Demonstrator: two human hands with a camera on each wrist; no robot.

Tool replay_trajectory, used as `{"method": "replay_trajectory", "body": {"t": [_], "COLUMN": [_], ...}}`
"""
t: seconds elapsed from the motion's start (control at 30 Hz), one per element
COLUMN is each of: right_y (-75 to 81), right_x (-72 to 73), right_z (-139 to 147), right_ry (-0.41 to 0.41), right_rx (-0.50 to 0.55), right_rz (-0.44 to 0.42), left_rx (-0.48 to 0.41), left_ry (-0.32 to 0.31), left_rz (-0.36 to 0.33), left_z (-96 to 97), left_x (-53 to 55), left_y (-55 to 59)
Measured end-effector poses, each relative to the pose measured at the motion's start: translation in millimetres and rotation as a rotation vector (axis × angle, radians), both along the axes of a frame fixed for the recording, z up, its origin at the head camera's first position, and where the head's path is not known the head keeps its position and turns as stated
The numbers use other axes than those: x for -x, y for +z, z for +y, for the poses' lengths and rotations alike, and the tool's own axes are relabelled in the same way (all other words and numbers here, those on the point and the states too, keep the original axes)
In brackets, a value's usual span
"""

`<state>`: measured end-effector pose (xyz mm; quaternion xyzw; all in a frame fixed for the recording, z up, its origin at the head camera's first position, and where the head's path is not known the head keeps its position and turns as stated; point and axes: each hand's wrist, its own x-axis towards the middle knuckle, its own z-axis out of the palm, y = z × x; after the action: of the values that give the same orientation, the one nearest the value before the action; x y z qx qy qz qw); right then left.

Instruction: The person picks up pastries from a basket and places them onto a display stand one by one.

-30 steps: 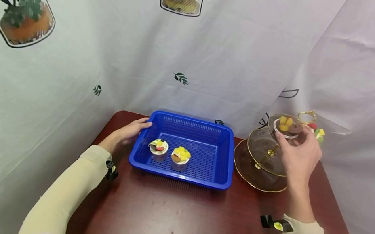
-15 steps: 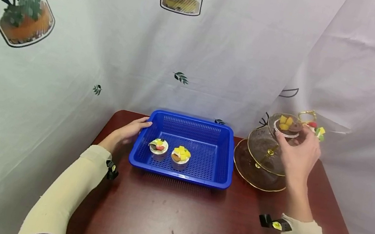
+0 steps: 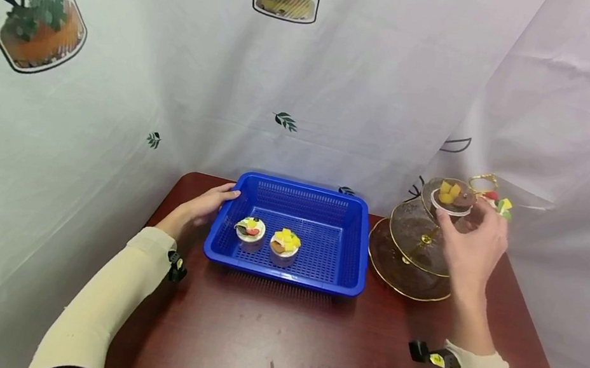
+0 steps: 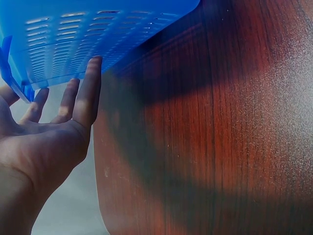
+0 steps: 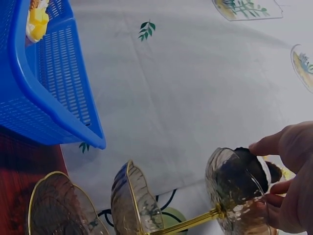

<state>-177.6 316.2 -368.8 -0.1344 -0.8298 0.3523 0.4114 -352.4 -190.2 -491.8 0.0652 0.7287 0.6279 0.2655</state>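
Note:
My left hand [image 3: 207, 203] holds the left rim of a blue plastic basket [image 3: 282, 279], its thumb over the rim; in the left wrist view the fingers [image 4: 88, 93] lie along the basket's outer wall. On the right, thumb and fingers of my right hand [image 3: 473, 247] pinch a chocolate cupcake [image 3: 453, 210] topped with yellow fruit pieces. This cupcake is at the top tier of a gold-rimmed glass cake stand [image 3: 396, 277]; in the right wrist view its dark cup [image 5: 239, 176] shows through the glass dish. Another fruit-topped cupcake [image 3: 503, 208] is partly hidden behind the right hand.
Inside the basket, toward its left, stand a cream cupcake with mixed fruit [image 3: 250, 230] and one with yellow cubes [image 3: 285, 245]. The basket and stand sit side by side on a dark red wooden table [image 3: 270, 341], before a printed cloth backdrop [image 3: 356, 91].

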Motion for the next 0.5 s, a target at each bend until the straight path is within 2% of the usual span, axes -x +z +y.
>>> {"method": "replay_trajectory", "body": {"t": [0.27,0.5], "right_y": [5.1,14.5], "right_x": [-7.7,-10.1], "right_z": [0.7,-1.3], "right_ry": [0.009,0.052], "right_rx": [-0.010,-0.059], "right_rz": [0.025,0.095], "left_rx": [-0.002,-0.012], "left_ry": [0.008,0.000], "left_rz": [-0.008,-0.005], "left_z": [-0.5,-0.5], "left_x": [0.9,0.2], "left_y": [0.1,0.7]}}
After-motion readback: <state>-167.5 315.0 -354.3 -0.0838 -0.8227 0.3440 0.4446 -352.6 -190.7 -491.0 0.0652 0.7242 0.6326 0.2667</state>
